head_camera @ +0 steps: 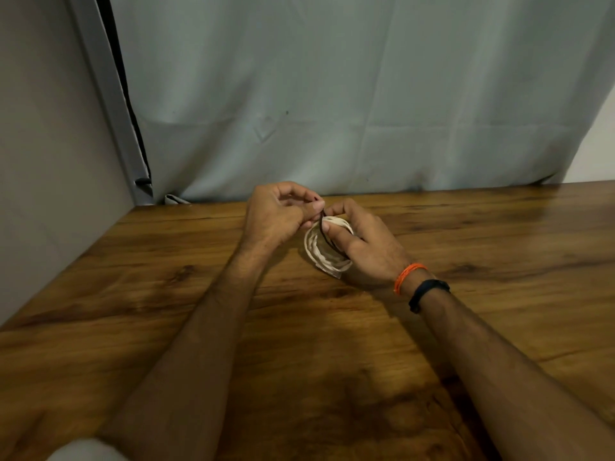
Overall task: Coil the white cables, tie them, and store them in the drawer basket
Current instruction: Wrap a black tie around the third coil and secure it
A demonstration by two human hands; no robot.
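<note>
Both hands work over the far middle of the wooden surface (432, 327), close to its back edge. The white cable (319, 257) is wound into a small round coil and sits between the two hands, its lower edge at or just above the surface; contact cannot be confirmed. A short flat end of the cable projects at the near side of the coil.

The right hand (362, 247) grips the coil from the right, thumb laid across the open middle of the ring and fingers curled over its top edge. The left hand (279, 214) is curled closed just beside it, thumb and fingers pinching the upper end of a thin dark tie (324, 232). The tie runs down from that pinch across the face of the coil and passes under the right thumb. The two hands are nearly touching at the fingertips.

The right wrist carries an orange thread band (407, 276) and, just behind it, a dark band (427, 292). Both forearms are bare.

A pale grey curtain (332, 94) hangs behind the surface, its hem meeting the back edge. A plain wall (43, 128) stands at the left.
</note>
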